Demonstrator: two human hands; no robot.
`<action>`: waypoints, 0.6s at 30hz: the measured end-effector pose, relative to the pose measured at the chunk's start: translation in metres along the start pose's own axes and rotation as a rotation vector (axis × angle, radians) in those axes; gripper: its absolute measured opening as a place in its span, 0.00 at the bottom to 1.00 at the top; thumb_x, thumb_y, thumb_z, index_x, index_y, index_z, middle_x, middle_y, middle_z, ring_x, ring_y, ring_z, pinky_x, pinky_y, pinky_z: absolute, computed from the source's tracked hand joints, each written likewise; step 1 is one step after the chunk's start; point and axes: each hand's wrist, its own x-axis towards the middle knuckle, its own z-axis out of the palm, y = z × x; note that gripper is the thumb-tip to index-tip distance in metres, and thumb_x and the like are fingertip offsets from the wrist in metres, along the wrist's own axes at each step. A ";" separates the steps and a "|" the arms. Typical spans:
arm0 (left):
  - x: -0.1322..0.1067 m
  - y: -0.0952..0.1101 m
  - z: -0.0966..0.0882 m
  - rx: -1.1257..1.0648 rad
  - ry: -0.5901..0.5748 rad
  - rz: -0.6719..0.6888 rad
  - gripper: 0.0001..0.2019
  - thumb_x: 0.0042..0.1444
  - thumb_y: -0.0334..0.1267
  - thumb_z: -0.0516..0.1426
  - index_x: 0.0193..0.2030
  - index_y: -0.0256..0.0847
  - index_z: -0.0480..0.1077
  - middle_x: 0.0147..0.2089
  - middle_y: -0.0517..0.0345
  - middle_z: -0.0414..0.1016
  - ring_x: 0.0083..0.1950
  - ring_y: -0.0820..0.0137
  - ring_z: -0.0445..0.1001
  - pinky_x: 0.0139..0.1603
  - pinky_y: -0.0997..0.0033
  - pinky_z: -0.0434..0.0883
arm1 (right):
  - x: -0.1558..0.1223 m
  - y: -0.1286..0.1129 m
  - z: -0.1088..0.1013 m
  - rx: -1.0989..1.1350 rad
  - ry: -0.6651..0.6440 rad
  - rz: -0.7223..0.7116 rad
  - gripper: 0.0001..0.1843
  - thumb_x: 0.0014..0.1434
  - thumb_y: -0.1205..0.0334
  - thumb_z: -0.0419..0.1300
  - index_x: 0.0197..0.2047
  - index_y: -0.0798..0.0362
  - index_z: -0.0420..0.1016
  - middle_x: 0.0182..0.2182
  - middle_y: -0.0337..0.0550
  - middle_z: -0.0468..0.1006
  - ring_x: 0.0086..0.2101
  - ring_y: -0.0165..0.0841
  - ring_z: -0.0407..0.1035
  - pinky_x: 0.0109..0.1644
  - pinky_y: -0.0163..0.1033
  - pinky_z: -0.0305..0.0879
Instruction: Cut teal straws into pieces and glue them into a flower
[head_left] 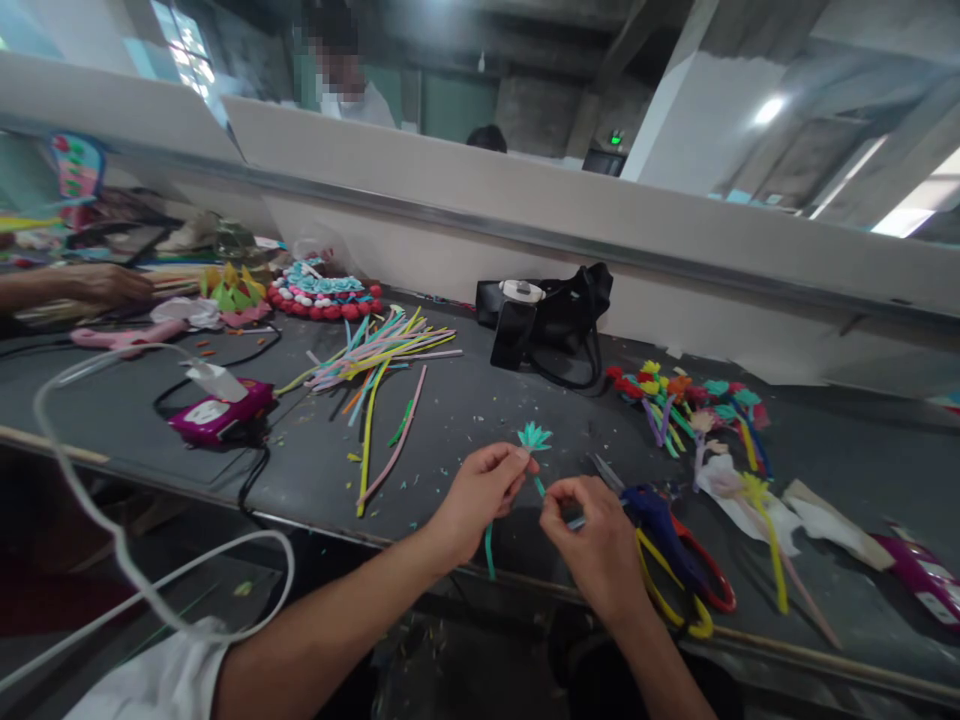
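My left hand pinches the stem of a small teal foam flower just under its fringed head, above the dark worktable. The teal stem hangs down past the table's front edge. My right hand is closed in a pinch on the same stem a little lower, to the right of the left hand. Scissors with blue, red and yellow handles lie on the table right beside my right hand.
Loose coloured foam strips lie left of centre. A magenta glue gun with a black cord sits at the left; a white cable loops over the front edge. Finished foam flowers lie right, a black bag behind. Another person's hand rests far left.
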 end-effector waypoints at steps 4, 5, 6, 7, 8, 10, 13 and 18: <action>0.000 -0.006 0.005 0.109 -0.011 0.005 0.16 0.56 0.49 0.56 0.32 0.36 0.71 0.20 0.67 0.56 0.19 0.80 0.51 0.19 0.77 0.47 | -0.002 -0.003 -0.006 0.161 -0.052 0.092 0.05 0.56 0.65 0.55 0.29 0.51 0.69 0.27 0.38 0.72 0.31 0.33 0.67 0.39 0.38 0.60; 0.000 -0.008 0.007 0.123 -0.015 0.002 0.16 0.56 0.50 0.56 0.32 0.36 0.71 0.20 0.67 0.56 0.20 0.80 0.52 0.19 0.77 0.48 | -0.002 -0.004 -0.007 0.186 -0.067 0.115 0.05 0.56 0.64 0.55 0.29 0.51 0.69 0.27 0.38 0.72 0.31 0.33 0.67 0.39 0.38 0.60; -0.001 -0.009 0.008 0.131 -0.022 -0.003 0.16 0.56 0.50 0.56 0.32 0.36 0.70 0.20 0.67 0.57 0.20 0.80 0.52 0.20 0.77 0.49 | -0.002 -0.004 -0.007 0.203 -0.076 0.134 0.04 0.55 0.64 0.55 0.29 0.51 0.70 0.27 0.38 0.72 0.31 0.33 0.67 0.39 0.38 0.60; -0.001 -0.010 0.009 0.133 -0.028 -0.007 0.17 0.55 0.50 0.56 0.31 0.36 0.70 0.20 0.67 0.57 0.20 0.80 0.52 0.20 0.77 0.49 | -0.002 -0.004 -0.008 0.213 -0.079 0.148 0.04 0.55 0.64 0.56 0.29 0.51 0.70 0.27 0.38 0.72 0.31 0.33 0.67 0.39 0.38 0.61; -0.001 -0.011 0.010 0.132 -0.035 -0.011 0.17 0.55 0.51 0.56 0.31 0.36 0.69 0.20 0.67 0.57 0.20 0.80 0.52 0.20 0.77 0.49 | -0.002 -0.004 -0.008 0.219 -0.077 0.160 0.04 0.54 0.64 0.56 0.29 0.51 0.70 0.27 0.38 0.72 0.31 0.33 0.67 0.39 0.39 0.61; -0.002 -0.013 0.011 0.116 -0.044 -0.012 0.17 0.55 0.51 0.57 0.27 0.37 0.66 0.20 0.68 0.55 0.20 0.80 0.52 0.20 0.78 0.49 | -0.001 -0.004 -0.009 0.223 -0.064 0.171 0.04 0.54 0.63 0.56 0.28 0.51 0.69 0.27 0.38 0.72 0.31 0.33 0.67 0.38 0.39 0.61; -0.002 -0.016 0.012 0.047 -0.029 -0.035 0.18 0.54 0.50 0.58 0.25 0.39 0.61 0.19 0.69 0.55 0.19 0.81 0.50 0.20 0.78 0.48 | -0.001 -0.006 -0.010 0.226 -0.022 0.135 0.05 0.57 0.63 0.56 0.29 0.51 0.69 0.28 0.38 0.72 0.32 0.33 0.67 0.39 0.40 0.61; -0.001 -0.016 0.011 -0.098 -0.054 -0.120 0.16 0.53 0.47 0.59 0.26 0.39 0.61 0.19 0.71 0.52 0.18 0.82 0.47 0.19 0.77 0.45 | -0.001 -0.010 -0.011 0.210 0.073 -0.053 0.04 0.58 0.62 0.60 0.38 0.51 0.70 0.34 0.39 0.75 0.38 0.34 0.67 0.44 0.40 0.62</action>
